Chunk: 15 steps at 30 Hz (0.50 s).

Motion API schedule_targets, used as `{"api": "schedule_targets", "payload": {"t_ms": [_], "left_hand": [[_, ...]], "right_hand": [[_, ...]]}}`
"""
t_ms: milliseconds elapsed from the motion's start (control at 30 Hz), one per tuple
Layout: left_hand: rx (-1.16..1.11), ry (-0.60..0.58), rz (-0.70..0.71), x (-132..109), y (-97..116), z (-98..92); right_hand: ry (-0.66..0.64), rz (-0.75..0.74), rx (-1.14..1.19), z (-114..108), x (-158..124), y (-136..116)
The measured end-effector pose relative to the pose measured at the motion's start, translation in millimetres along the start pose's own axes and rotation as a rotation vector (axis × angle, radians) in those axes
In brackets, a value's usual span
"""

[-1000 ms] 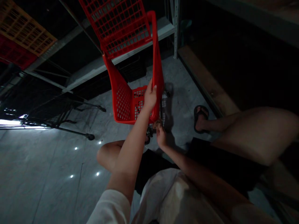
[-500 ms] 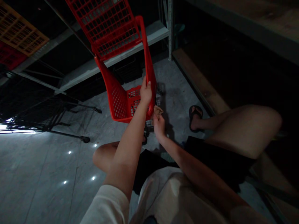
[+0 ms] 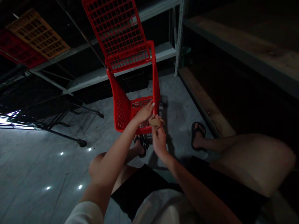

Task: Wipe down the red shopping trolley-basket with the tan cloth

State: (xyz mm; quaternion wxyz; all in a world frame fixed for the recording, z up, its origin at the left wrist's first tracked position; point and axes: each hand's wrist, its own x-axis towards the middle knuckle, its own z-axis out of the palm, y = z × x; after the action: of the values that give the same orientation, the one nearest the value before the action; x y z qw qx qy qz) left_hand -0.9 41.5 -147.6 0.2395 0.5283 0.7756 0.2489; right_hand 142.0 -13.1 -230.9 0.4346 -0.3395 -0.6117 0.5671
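A red plastic shopping cart [image 3: 122,113] stands before me, its grid-like flap raised at the back. My left hand [image 3: 145,112] holds the cart's right side wall near the front corner, with some of the fingers hidden from view. Just below and to the right, my right hand [image 3: 159,138] is closed around a crumpled brown cloth [image 3: 155,122]. The cloth is up against the outside of that same wall, close to my left fingertips.
Grey metal shelving [image 3: 163,51] runs behind the cart. Orange [image 3: 38,32] and red [image 3: 20,46] crates sit at upper left. A dark wheeled frame [image 3: 63,135] is on the left; wooden-edged shelves [image 3: 207,105] flank the right. My sandalled feet are on the concrete floor [image 3: 93,165].
My left hand has slid down the cart's side wall towards the front corner. My right hand has brought the cloth up nearer to it. The view has shifted slightly.
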Motion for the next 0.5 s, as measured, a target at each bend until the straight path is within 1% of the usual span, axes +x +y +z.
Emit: {"api": "schedule_targets", "payload": {"t_ms": [67, 133, 200, 233, 333, 433, 500], "left_hand": [[0.276, -0.134, -0.146, -36, -4, -13.3], [0.529, -0.227, -0.331, -66, -8, -20.2], [0.683, -0.28, -0.404, -86, -11, -21.4], [0.727, -0.29, -0.396, -92, -11, -20.7], [0.772, -0.273, -0.324, -96, -9, -17.4], [0.745, -0.248, -0.265, -89, -10, -14.9], [0.709, -0.218, -0.262, -84, -13, -13.5]], "right_hand": [[-0.078, -0.13, -0.105, -2, 17, -3], [-0.143, -0.205, -0.223, -2, 40, -5], [-0.202, -0.256, -0.334, -1, 68, -4], [-0.233, -0.277, -0.385, -1, 83, -3], [-0.298, -0.3, -0.535, 4, 130, 0], [-0.345, -0.318, -0.693, 12, 179, -1], [-0.385, -0.336, -0.786, 21, 209, -4]]}}
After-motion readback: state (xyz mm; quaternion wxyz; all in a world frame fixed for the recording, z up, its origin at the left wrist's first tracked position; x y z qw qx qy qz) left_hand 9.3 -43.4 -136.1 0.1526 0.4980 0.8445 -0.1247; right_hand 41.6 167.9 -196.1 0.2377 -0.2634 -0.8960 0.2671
